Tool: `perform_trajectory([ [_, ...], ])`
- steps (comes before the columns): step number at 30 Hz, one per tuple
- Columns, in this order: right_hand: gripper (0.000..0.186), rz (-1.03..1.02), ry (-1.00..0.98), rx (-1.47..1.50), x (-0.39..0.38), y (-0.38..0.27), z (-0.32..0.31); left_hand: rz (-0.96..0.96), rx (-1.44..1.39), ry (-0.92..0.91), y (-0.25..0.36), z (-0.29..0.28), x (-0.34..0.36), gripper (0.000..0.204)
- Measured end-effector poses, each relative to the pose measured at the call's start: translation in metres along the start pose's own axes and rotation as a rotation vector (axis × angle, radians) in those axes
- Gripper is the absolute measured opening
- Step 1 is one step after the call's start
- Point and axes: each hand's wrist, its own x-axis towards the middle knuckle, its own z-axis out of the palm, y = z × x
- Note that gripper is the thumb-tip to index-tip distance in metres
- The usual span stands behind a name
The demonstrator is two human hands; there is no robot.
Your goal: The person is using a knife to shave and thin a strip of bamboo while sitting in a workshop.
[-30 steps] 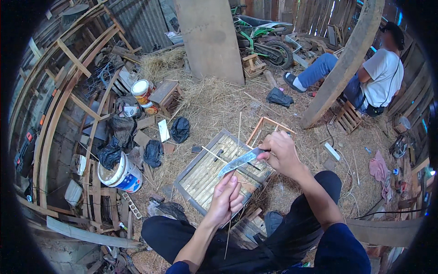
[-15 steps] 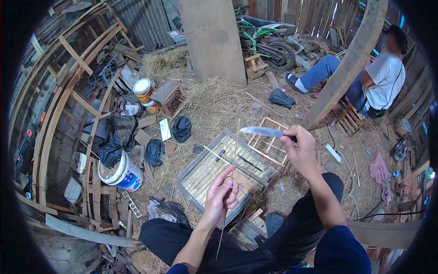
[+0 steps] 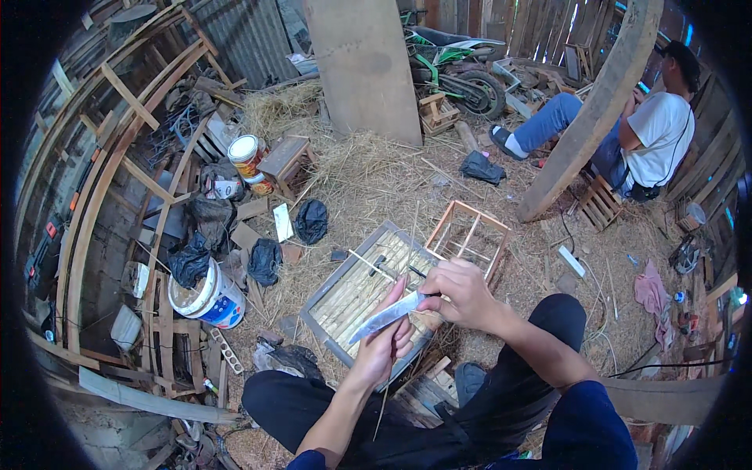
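Note:
My right hand is closed round the handle of a knife. Its broad pale blade points left and down, lying across the palm side of my left hand. That left hand pinches a thin bamboo-like strip, whose lower end hangs over my lap and whose upper end rises past the fingers. Whether the blade touches the strip cannot be made out. Beneath both hands is a slatted wooden board with a grey border, and a small hammer rests on it.
A light wooden frame stands just beyond the board. White bucket and black plastic bags sit to the left. A slanting post rises at right, with a seated person behind it. Straw covers the floor.
My right hand has swung the knife down and left, from raised in the air to across my left hand. My left hand stays nearly in place, still pinching the strip.

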Motion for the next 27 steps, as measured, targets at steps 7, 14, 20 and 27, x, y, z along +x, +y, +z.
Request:
perform_trajectory([
  [7,0.033,-0.056,-0.045,-0.100,-0.003,0.006,-0.012,-0.085,-0.091,-0.016,0.010,0.009,-0.005,0.054],
  [14,0.027,-0.118,0.040,-0.174,-0.001,0.017,-0.022,-0.118,-0.034,-0.029,0.012,0.012,-0.006,0.053],
  [20,0.019,0.553,0.561,-0.252,0.007,0.057,-0.081,-0.184,-0.040,-0.276,-0.015,0.019,-0.015,0.054],
  [27,0.025,0.247,0.348,-0.203,-0.002,0.026,-0.039,0.017,-0.192,0.010,0.030,0.004,-0.001,0.055],
])
